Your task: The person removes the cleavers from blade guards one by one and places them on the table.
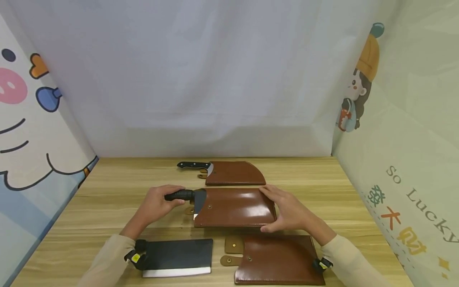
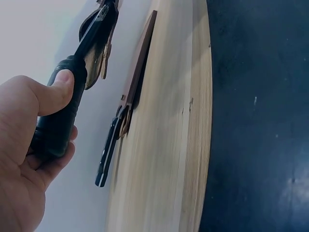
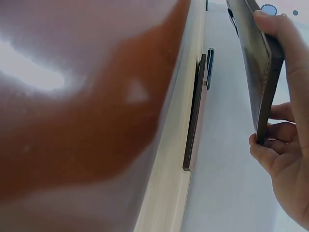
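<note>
A cleaver with a ridged black handle (image 1: 181, 194) sits in a glossy brown leather sheath (image 1: 234, 207) at mid-table. My left hand (image 1: 157, 203) grips the handle, thumb and fingers curled round it, as the left wrist view also shows on the black grip (image 2: 63, 116). At the far end, my right hand (image 1: 288, 209) holds the sheath between the thumb on one edge and fingers on the other. In the right wrist view the sheath (image 3: 260, 72) is seen edge-on, raised off the table. Most of the blade is hidden inside.
Behind lies another brown sheath (image 1: 234, 173) with a riveted black knife handle (image 1: 193, 165) sticking out. At front left lies a bare dark cleaver blade (image 1: 177, 255), its handle hidden by my left wrist. A brown sheath with snap flaps (image 1: 279, 259) lies at front right on the wooden table (image 1: 118, 187).
</note>
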Demonstrator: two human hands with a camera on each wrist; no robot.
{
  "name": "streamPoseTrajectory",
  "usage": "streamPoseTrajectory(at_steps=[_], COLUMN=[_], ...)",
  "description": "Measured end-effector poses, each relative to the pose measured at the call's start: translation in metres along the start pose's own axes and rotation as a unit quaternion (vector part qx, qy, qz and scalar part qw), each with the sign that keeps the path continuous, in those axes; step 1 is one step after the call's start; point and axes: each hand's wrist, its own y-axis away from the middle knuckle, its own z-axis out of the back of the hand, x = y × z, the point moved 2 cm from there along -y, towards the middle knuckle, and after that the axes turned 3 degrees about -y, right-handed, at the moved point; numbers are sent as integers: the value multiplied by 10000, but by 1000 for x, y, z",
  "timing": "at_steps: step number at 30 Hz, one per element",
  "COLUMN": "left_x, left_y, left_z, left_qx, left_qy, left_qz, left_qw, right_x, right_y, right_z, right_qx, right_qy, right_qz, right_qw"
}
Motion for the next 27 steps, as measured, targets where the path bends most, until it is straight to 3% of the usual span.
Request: streamPoseTrajectory(at_steps=[8,27], left_x=[1,11], left_y=[0,6], left_z=[9,18], left_qx=[-101,-78], left_qy=[160,50], left_qz=[-15,129], left_qw=[9998,9999], right_x=[-1,-9], right_y=[2,10], right_z=[2,9], right_qx=[-52,-59], right_qy=[-40,-52], right_qz=[3,-31], right_qw=[10000,10000])
